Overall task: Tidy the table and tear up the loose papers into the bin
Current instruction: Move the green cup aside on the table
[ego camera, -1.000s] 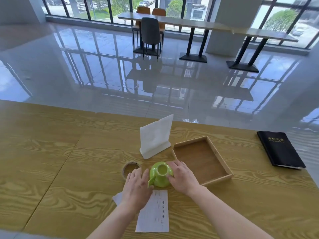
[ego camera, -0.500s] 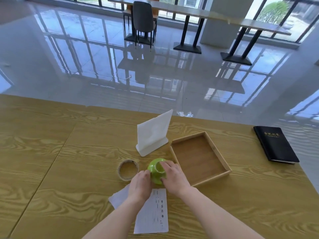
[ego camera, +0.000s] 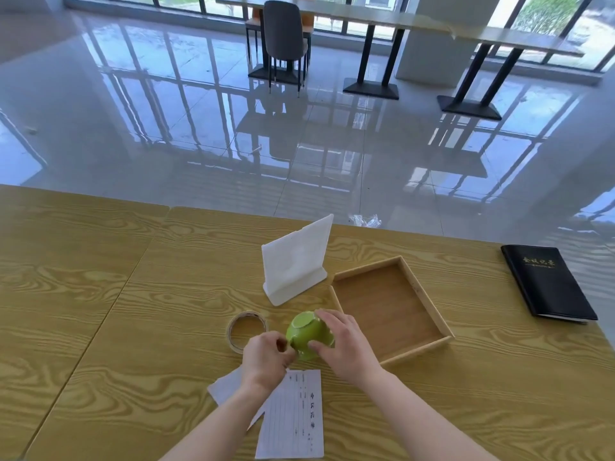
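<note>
Both hands are on the green cup, which is tipped over so that its round base faces up and away. It sits near the middle of the worktop, a little in from the near edge. The right hand wraps the cup's body, thumb on the near side and fingers over the top. The left hand has its fingers curled in at the handle side and seems to pinch the handle, though the handle itself is mostly hidden. The step in hand looks like clearing the cup off the papers. The lined paper lies just nearer the near edge, partly under the left forearm, and a second white sheet pokes out beneath it. To do this well, keep one firm grip on the cup, turn it level and lift it clear rather than dragging it across the sheets. The wooden tray just to the right looks the natural place to set it. Swing wide of the tape roll beside the cup and the white napkin stand behind it. A black notebook lies by the right edge. No bin is in view.
</note>
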`<action>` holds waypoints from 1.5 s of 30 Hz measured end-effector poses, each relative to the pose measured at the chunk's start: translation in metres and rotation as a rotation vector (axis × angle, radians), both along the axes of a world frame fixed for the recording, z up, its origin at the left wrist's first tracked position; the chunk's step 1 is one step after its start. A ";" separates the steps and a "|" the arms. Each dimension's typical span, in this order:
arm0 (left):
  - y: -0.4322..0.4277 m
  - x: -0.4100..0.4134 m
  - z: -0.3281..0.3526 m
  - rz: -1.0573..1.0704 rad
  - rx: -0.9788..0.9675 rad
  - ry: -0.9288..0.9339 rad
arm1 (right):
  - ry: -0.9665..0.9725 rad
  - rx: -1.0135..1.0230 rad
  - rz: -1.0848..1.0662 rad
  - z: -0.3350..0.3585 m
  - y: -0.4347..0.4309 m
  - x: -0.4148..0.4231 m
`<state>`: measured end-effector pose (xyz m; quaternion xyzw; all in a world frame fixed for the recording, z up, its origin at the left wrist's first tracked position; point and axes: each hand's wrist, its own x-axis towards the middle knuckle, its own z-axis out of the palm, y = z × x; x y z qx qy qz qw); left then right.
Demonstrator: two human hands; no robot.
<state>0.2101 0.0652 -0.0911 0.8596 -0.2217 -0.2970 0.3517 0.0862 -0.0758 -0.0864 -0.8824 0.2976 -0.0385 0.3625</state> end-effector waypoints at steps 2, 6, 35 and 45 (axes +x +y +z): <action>0.003 0.003 0.003 0.083 -0.074 0.176 | -0.014 0.059 0.010 0.002 -0.004 -0.004; 0.008 0.008 0.001 0.237 -0.155 0.467 | 0.010 0.205 0.027 0.004 -0.011 -0.008; 0.021 -0.028 -0.019 0.248 -0.046 0.461 | 0.201 0.099 -0.021 -0.012 -0.009 0.058; 0.030 -0.025 -0.018 0.033 0.047 0.112 | 0.108 0.201 -0.256 -0.019 0.021 -0.001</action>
